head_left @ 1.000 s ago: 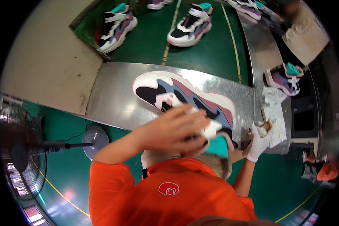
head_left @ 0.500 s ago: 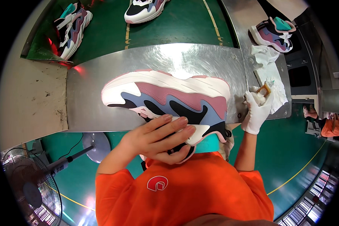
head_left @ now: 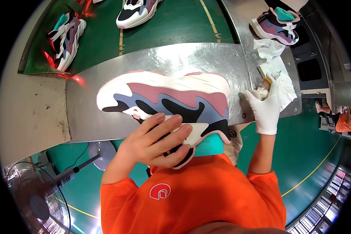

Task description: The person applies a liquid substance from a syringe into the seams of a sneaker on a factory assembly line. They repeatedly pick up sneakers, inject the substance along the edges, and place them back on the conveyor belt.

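My bare left hand (head_left: 156, 142) grips a chunky sneaker (head_left: 163, 95) by its upper, holding it on its side over a shiny metal table (head_left: 82, 117). The shoe is white, pink, grey-blue and black, with a teal lining at the heel. My right hand (head_left: 266, 106) wears a white glove and is closed on a small crumpled cloth with a bit of orange showing, just right of the shoe's heel. The gloved hand hovers beside a white rag (head_left: 282, 80) lying on the table.
A green conveyor belt (head_left: 175, 27) behind the table carries more sneakers (head_left: 138, 11) (head_left: 66, 37). Another sneaker (head_left: 279, 25) lies on the metal strip at right. A standing fan (head_left: 35, 199) is at lower left. A person in orange (head_left: 344, 121) sits far right.
The sneaker has turned and come closer, showing its full side. My left hand has shifted from over the shoe to under its upper. The gloved right hand stays beside the heel.
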The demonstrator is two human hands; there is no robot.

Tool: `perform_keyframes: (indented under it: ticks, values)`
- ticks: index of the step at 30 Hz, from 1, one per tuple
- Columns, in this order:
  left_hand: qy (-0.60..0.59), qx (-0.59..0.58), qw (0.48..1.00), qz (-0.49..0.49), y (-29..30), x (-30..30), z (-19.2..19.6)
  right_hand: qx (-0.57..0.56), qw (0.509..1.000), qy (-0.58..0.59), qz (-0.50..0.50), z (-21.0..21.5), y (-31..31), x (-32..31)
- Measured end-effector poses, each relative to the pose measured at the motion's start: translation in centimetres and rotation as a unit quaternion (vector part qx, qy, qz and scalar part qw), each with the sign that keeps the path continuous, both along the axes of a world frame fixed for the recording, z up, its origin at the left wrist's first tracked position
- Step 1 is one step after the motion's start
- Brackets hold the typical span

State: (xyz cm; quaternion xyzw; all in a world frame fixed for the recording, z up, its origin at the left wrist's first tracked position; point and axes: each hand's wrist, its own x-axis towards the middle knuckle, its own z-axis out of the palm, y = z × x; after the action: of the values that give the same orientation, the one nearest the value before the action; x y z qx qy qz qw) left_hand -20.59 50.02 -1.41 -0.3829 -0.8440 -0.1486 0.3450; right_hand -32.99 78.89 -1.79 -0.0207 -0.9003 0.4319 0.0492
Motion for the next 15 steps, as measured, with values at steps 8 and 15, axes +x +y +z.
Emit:
perform_keyframes:
  ticks: [8,15]
  values:
    - [-0.067,-0.003,0.998,0.014,0.0,-1.2,2.3,0.178,0.970,0.153,0.058,3.6,0.8,1.1]
    - [-0.071,0.001,0.997,0.002,-0.4,-2.1,2.7,0.268,0.786,0.356,0.428,4.2,-2.9,-5.2]
